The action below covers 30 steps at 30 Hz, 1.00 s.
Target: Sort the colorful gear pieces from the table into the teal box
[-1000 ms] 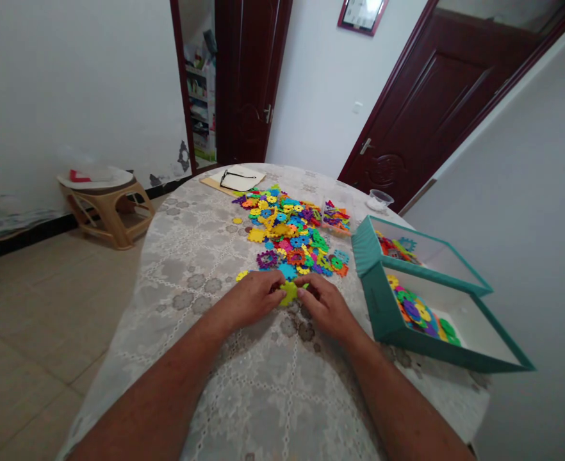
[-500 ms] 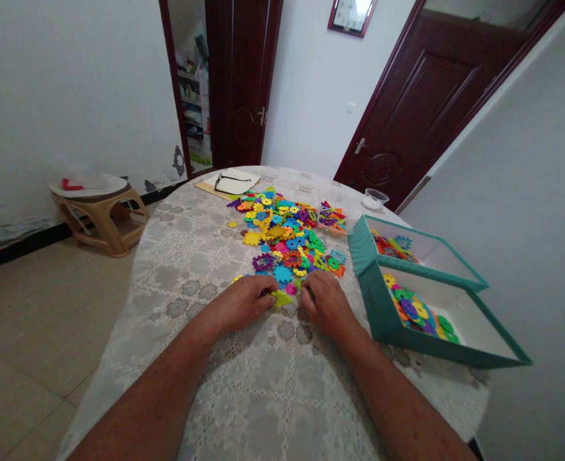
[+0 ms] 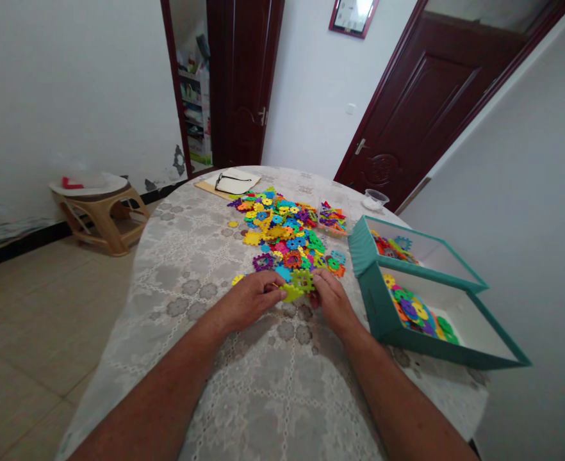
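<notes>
My left hand pinches a yellow-green toothed plastic piece between thumb and fingers. My right hand grips a green square openwork piece by its right side. The two pieces meet or overlap between my hands; whether they are joined I cannot tell. Just beyond my fingers spreads a heap of colourful plastic interlocking pieces, some gear-shaped, some square frames. A light-blue toothed piece lies right behind the held ones. My right fingertips are partly hidden.
A teal box with more pieces inside stands open on the right. Behind the heap are a clear tray of pieces, a small plastic tub, and glasses on a pad. A stool stands left of the tablecloth-covered table.
Both hands have drawn closer together. The green square piece now shows in my right hand, against the yellow-green piece, which has tilted and shifted slightly right with my left hand.
</notes>
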Each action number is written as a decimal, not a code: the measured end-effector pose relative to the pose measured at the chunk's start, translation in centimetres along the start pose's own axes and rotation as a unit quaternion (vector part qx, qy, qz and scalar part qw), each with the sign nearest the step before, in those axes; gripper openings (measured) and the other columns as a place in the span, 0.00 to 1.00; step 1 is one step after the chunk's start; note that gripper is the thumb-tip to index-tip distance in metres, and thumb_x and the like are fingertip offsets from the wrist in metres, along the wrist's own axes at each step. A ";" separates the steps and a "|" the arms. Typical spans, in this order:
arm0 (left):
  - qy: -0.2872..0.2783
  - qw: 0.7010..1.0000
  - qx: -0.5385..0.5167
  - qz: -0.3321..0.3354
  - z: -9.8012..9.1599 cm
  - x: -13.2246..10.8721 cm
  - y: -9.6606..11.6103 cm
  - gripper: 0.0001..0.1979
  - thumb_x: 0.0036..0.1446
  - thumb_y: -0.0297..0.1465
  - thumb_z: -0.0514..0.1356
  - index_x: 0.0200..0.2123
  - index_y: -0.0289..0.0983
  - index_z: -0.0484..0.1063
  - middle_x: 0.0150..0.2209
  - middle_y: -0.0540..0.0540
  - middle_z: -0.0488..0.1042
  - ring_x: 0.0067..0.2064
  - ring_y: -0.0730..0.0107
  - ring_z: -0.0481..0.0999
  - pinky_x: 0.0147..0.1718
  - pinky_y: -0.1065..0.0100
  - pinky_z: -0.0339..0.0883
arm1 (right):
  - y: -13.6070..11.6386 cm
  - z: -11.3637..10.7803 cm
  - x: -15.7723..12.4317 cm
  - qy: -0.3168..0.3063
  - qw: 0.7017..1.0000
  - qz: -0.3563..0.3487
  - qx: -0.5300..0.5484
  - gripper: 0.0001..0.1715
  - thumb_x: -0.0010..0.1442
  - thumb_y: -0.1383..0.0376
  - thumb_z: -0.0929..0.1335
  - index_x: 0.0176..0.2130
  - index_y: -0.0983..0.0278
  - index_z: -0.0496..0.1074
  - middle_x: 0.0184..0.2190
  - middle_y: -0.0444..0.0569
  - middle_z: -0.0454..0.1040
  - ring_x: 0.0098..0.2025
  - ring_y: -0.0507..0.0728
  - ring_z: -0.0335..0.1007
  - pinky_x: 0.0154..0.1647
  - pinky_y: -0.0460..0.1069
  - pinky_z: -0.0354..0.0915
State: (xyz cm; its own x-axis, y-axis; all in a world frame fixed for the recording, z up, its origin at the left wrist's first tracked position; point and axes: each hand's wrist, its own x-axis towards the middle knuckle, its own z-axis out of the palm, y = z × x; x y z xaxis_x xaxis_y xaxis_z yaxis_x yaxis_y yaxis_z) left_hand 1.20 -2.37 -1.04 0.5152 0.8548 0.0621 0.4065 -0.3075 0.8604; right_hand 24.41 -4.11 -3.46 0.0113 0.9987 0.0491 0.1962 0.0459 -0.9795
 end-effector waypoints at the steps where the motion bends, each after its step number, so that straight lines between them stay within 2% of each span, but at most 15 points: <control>1: 0.005 1.000 -0.011 -0.005 0.2 0.1 0.0 0.11 0.65 0.39 0.58 0.40 0.40 0.77 0.35 0.49 0.77 0.36 0.66 0.74 0.36 0.68 0.64 | -0.2 0.4 -0.3 -0.022 1.000 -0.003 0.001 0.17 0.68 0.48 0.63 0.39 0.58 0.68 0.26 0.41 0.67 0.26 0.54 0.64 0.25 0.47 0.61; 4: 0.026 0.999 -0.028 -0.021 0.6 0.3 -0.1 0.08 0.63 0.37 0.59 0.40 0.40 0.74 0.33 0.51 0.76 0.34 0.67 0.73 0.35 0.68 0.64 | -0.6 1.4 -1.0 -0.064 0.998 0.000 0.004 0.19 0.69 0.47 0.62 0.40 0.58 0.68 0.28 0.42 0.69 0.27 0.53 0.67 0.25 0.46 0.60; 6: 0.050 0.998 -0.029 -0.037 0.9 0.3 -0.1 0.09 0.61 0.37 0.61 0.43 0.40 0.72 0.34 0.50 0.77 0.35 0.66 0.74 0.35 0.68 0.65 | -0.6 1.7 -1.2 -0.069 0.998 -0.002 -0.009 0.19 0.70 0.47 0.61 0.41 0.58 0.68 0.29 0.42 0.69 0.27 0.54 0.68 0.25 0.46 0.60; 9: 0.083 0.994 -0.030 -0.057 0.9 0.3 0.0 0.24 0.58 0.35 0.63 0.58 0.41 0.67 0.42 0.46 0.79 0.39 0.63 0.76 0.38 0.65 0.68 | -0.3 1.0 -0.7 -0.062 0.989 -0.065 -0.116 0.15 0.72 0.53 0.61 0.42 0.58 0.71 0.32 0.44 0.73 0.33 0.56 0.72 0.34 0.49 0.67; 11: 0.090 0.994 -0.019 -0.053 0.7 0.2 0.2 0.30 0.57 0.33 0.64 0.63 0.42 0.65 0.49 0.44 0.79 0.44 0.61 0.78 0.43 0.63 0.70 | 0.4 -0.1 0.0 -0.024 0.962 -0.132 -0.240 0.11 0.70 0.58 0.63 0.43 0.58 0.73 0.37 0.49 0.76 0.42 0.60 0.74 0.46 0.54 0.69; 12: 0.086 0.995 -0.007 -0.050 0.5 0.2 0.3 0.29 0.58 0.33 0.63 0.62 0.42 0.66 0.49 0.43 0.79 0.45 0.60 0.78 0.45 0.62 0.70 | 0.8 -0.8 0.4 0.000 0.940 -0.160 -0.300 0.10 0.69 0.60 0.64 0.44 0.59 0.75 0.41 0.52 0.77 0.46 0.62 0.73 0.51 0.56 0.68; 14: 0.079 0.995 0.022 -0.053 0.1 0.2 0.5 0.19 0.59 0.34 0.62 0.54 0.40 0.73 0.46 0.43 0.80 0.46 0.58 0.77 0.46 0.61 0.69 | 1.7 -2.2 1.2 0.034 0.897 -0.188 -0.399 0.12 0.68 0.62 0.66 0.47 0.61 0.77 0.45 0.56 0.78 0.53 0.65 0.72 0.58 0.60 0.65; 16: 0.081 0.994 0.041 -0.065 -0.3 0.3 0.4 0.12 0.60 0.37 0.61 0.45 0.39 0.75 0.41 0.43 0.80 0.44 0.57 0.77 0.44 0.60 0.69 | 2.5 -3.5 1.8 0.044 0.866 -0.186 -0.463 0.12 0.68 0.63 0.68 0.48 0.62 0.79 0.46 0.58 0.78 0.54 0.66 0.71 0.60 0.60 0.64; 19: 0.107 0.990 0.031 -0.081 -0.6 0.3 0.2 0.13 0.61 0.40 0.61 0.43 0.38 0.74 0.39 0.44 0.80 0.41 0.58 0.77 0.41 0.61 0.70 | 3.0 -4.8 2.1 0.060 0.837 -0.162 -0.519 0.07 0.66 0.65 0.69 0.40 0.61 0.80 0.42 0.58 0.77 0.50 0.65 0.72 0.58 0.58 0.65; 21: 0.114 0.990 0.007 -0.086 -0.5 0.3 0.0 0.14 0.62 0.41 0.60 0.45 0.38 0.73 0.37 0.45 0.80 0.40 0.59 0.78 0.39 0.63 0.70 | 3.0 -5.0 2.1 0.070 0.832 -0.149 -0.529 0.07 0.65 0.67 0.69 0.39 0.62 0.80 0.41 0.58 0.77 0.49 0.65 0.72 0.57 0.58 0.66; 26: 0.077 0.989 -0.069 -0.109 0.0 0.3 -0.3 0.16 0.65 0.42 0.57 0.50 0.39 0.68 0.37 0.46 0.79 0.37 0.63 0.79 0.36 0.65 0.72 | 2.5 -3.2 1.8 0.017 0.855 -0.197 -0.479 0.14 0.70 0.62 0.68 0.52 0.62 0.78 0.48 0.57 0.76 0.54 0.64 0.70 0.60 0.58 0.64; 30: 0.052 0.988 -0.100 -0.105 0.3 0.4 -0.6 0.15 0.66 0.41 0.56 0.51 0.39 0.65 0.37 0.47 0.78 0.36 0.64 0.79 0.35 0.66 0.71 | 2.0 -1.4 1.4 0.023 0.835 -0.181 -0.519 0.12 0.67 0.60 0.70 0.48 0.62 0.78 0.49 0.58 0.73 0.53 0.66 0.67 0.57 0.58 0.64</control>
State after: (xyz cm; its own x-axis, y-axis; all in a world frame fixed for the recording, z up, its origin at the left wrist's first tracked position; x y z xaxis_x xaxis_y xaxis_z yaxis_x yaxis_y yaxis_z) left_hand 1.35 -1.98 -1.71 0.3518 0.9322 -0.0851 0.3338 -0.0400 0.9418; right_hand 26.17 -2.64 -5.10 -0.1998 0.9200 0.3373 0.9389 0.2783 -0.2028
